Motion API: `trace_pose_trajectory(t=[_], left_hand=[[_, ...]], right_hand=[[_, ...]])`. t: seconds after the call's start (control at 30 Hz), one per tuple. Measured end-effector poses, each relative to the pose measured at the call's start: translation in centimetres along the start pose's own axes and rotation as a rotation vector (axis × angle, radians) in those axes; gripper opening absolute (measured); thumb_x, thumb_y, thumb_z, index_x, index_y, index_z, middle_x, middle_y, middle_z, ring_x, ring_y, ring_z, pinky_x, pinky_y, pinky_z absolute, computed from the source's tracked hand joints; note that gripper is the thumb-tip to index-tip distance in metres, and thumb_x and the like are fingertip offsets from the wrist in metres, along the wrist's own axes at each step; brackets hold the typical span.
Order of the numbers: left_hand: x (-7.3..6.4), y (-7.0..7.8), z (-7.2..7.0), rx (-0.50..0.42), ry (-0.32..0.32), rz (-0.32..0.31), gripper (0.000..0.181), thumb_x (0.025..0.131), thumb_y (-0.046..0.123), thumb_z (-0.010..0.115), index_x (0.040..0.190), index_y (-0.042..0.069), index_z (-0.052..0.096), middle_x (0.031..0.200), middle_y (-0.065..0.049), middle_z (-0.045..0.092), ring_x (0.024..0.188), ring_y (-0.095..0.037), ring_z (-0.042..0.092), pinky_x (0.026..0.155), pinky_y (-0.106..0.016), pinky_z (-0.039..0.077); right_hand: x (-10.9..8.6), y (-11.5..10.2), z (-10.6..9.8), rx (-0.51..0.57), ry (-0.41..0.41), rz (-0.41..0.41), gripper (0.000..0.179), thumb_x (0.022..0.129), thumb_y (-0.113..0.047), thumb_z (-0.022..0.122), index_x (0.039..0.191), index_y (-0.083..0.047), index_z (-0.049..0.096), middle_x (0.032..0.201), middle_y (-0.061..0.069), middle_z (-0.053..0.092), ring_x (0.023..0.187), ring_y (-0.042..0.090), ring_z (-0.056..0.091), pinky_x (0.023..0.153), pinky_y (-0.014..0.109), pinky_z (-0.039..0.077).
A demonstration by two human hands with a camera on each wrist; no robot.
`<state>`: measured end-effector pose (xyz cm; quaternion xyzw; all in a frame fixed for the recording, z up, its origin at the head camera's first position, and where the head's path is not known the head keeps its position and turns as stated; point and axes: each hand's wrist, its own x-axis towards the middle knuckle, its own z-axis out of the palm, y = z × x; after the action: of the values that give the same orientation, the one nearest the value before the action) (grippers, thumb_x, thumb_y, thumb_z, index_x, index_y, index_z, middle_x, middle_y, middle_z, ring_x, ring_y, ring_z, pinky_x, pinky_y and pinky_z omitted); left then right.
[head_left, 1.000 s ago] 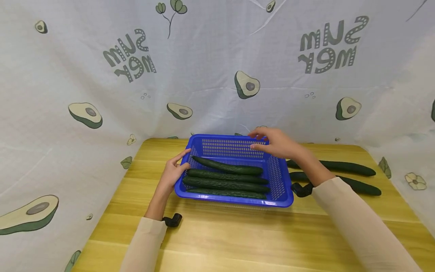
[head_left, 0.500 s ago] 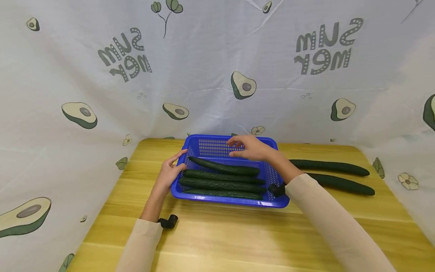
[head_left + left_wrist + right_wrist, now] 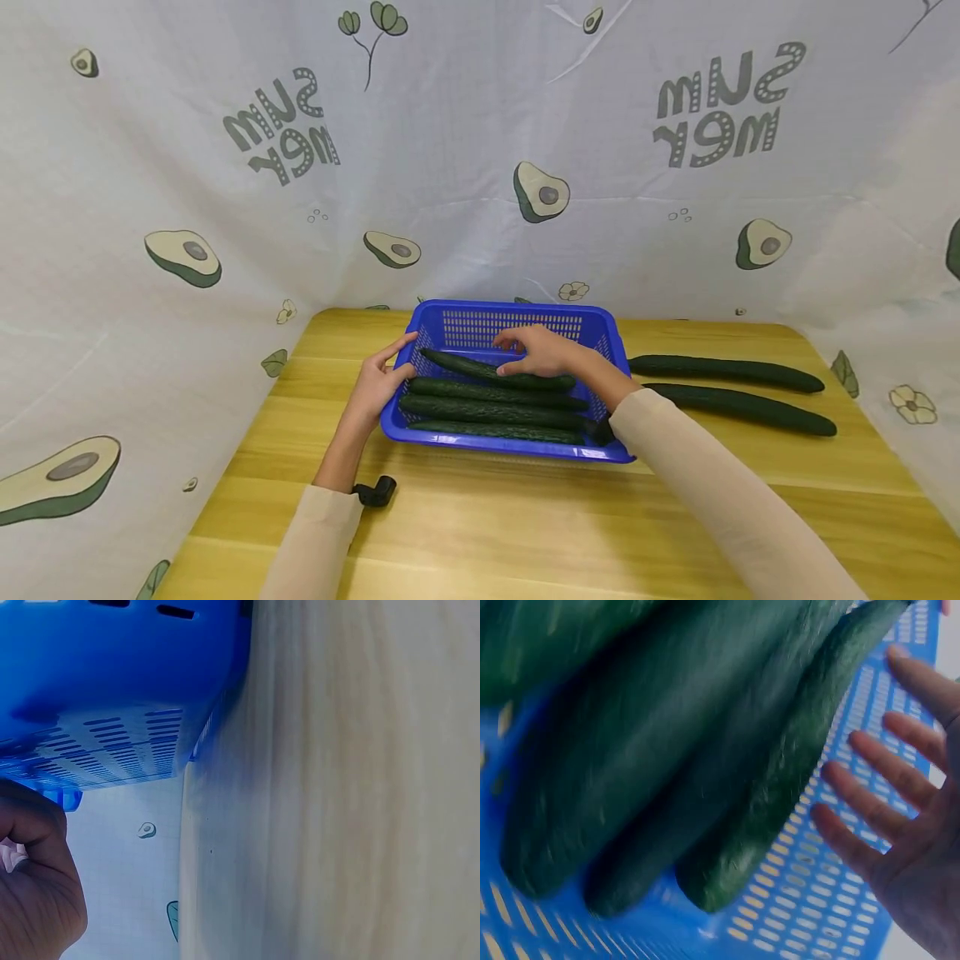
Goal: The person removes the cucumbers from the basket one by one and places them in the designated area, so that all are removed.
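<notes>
A blue plastic basket [image 3: 510, 450] with slotted walls stands on the table, several long dark green cucumbers lying lengthwise in it. My left hand [image 3: 375, 387] holds the basket's left rim, thumb and index finger at the edge; in the left wrist view this hand [image 3: 37, 877] is bent beside the basket's outer wall. Over the rearmost cucumber [image 3: 461, 364] hovers my right hand [image 3: 542, 352], reaching in from the right. The right wrist view shows its fingers [image 3: 892, 769] spread and slightly bent beside that cucumber, with a gap between.
Two more cucumbers lie on the wooden table [image 3: 480, 533] right of the basket, a rear one [image 3: 735, 371] and a front one [image 3: 750, 406]. A pale curtain [image 3: 465, 150] printed with avocados hangs close behind the table and along its sides.
My right hand has moved left from above the basket's back right corner, then down over the rearmost cucumber. My left hand stays at the left rim.
</notes>
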<state>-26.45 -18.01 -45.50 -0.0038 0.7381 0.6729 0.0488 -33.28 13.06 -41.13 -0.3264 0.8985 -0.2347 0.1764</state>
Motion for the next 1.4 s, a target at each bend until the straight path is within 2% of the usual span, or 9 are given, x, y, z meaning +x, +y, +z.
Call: trace_pose_trajectory(t=[0.1,0.23,0.33,0.47,0.6,0.77,0.87,1.27,1.4], left_hand=[[0.0,0.0,-0.2,-0.007,0.004,-0.013,0.060,0.095,0.005,0.062,0.149,0.031,0.056,0.074,-0.003,0.074,0.051,-0.013,0.065,0.053,-0.031,0.058],[-0.2,-0.1,-0.6,-0.015,0.012,-0.030,0.061,0.095,0.004,0.062,0.149,0.032,0.057,0.092,-0.016,0.077,0.054,-0.013,0.066,0.054,-0.030,0.059],[-0.3,-0.2,-0.7,-0.024,0.011,-0.028,0.061,0.095,0.004,0.062,0.149,0.031,0.057,0.108,-0.024,0.075,0.057,-0.013,0.068,0.055,-0.031,0.059],[-0.2,-0.2,-0.4,-0.027,0.004,-0.030,0.060,0.095,0.005,0.062,0.149,0.031,0.057,0.115,-0.028,0.073,0.058,-0.013,0.069,0.056,-0.031,0.060],[0.0,-0.3,-0.2,-0.026,0.002,-0.028,0.059,0.095,0.005,0.063,0.148,0.032,0.058,0.110,-0.027,0.074,0.058,-0.014,0.069,0.056,-0.031,0.060],[0.0,-0.1,-0.2,-0.012,-0.002,-0.013,0.059,0.096,0.005,0.061,0.149,0.031,0.056,0.085,-0.011,0.076,0.054,-0.014,0.067,0.055,-0.031,0.059],[0.0,0.1,-0.3,-0.003,-0.003,-0.004,0.059,0.096,0.006,0.061,0.150,0.031,0.056,0.079,-0.006,0.075,0.053,-0.014,0.067,0.055,-0.031,0.060],[0.2,-0.2,0.0,-0.011,0.003,0.004,0.061,0.095,0.006,0.062,0.148,0.033,0.057,0.088,-0.011,0.078,0.054,-0.015,0.068,0.054,-0.034,0.060],[0.2,-0.2,0.1,-0.018,0.009,-0.009,0.062,0.094,0.004,0.061,0.148,0.035,0.057,0.098,-0.021,0.077,0.054,-0.015,0.067,0.053,-0.032,0.058]], right_hand=[[0.2,0.1,0.5,0.005,-0.052,0.013,0.061,0.099,-0.039,0.068,0.150,-0.008,0.052,0.141,0.017,0.062,0.128,0.037,0.061,0.105,0.052,0.051],[0.6,-0.1,1.4,-0.006,-0.112,0.023,0.057,0.100,-0.039,0.067,0.149,-0.013,0.054,0.140,0.014,0.062,0.130,0.034,0.059,0.105,0.051,0.050],[0.7,-0.1,1.8,-0.028,-0.127,0.028,0.054,0.100,-0.039,0.066,0.147,-0.014,0.056,0.141,0.013,0.062,0.131,0.033,0.058,0.106,0.051,0.050],[0.5,0.1,1.9,-0.046,-0.135,0.039,0.053,0.100,-0.040,0.065,0.146,-0.012,0.057,0.143,0.015,0.061,0.132,0.033,0.058,0.108,0.051,0.049],[0.4,0.4,2.0,-0.056,-0.125,0.044,0.051,0.101,-0.037,0.065,0.144,-0.011,0.059,0.142,0.015,0.061,0.132,0.034,0.058,0.107,0.051,0.050],[0.4,0.4,1.8,-0.056,-0.102,0.051,0.045,0.101,-0.032,0.066,0.141,-0.013,0.061,0.136,0.016,0.064,0.129,0.034,0.060,0.104,0.050,0.051],[0.3,0.2,1.4,-0.048,-0.086,0.049,0.044,0.101,-0.030,0.065,0.142,-0.013,0.061,0.138,0.018,0.063,0.130,0.035,0.059,0.105,0.051,0.051],[-1.3,0.0,-0.7,-0.004,0.062,0.039,0.046,0.103,-0.030,0.062,0.146,-0.013,0.058,0.142,0.015,0.061,0.133,0.035,0.056,0.108,0.055,0.048],[-2.0,-0.2,-1.3,-0.004,0.090,0.032,0.047,0.103,-0.029,0.062,0.146,-0.012,0.058,0.143,0.015,0.060,0.133,0.035,0.056,0.107,0.055,0.048]])
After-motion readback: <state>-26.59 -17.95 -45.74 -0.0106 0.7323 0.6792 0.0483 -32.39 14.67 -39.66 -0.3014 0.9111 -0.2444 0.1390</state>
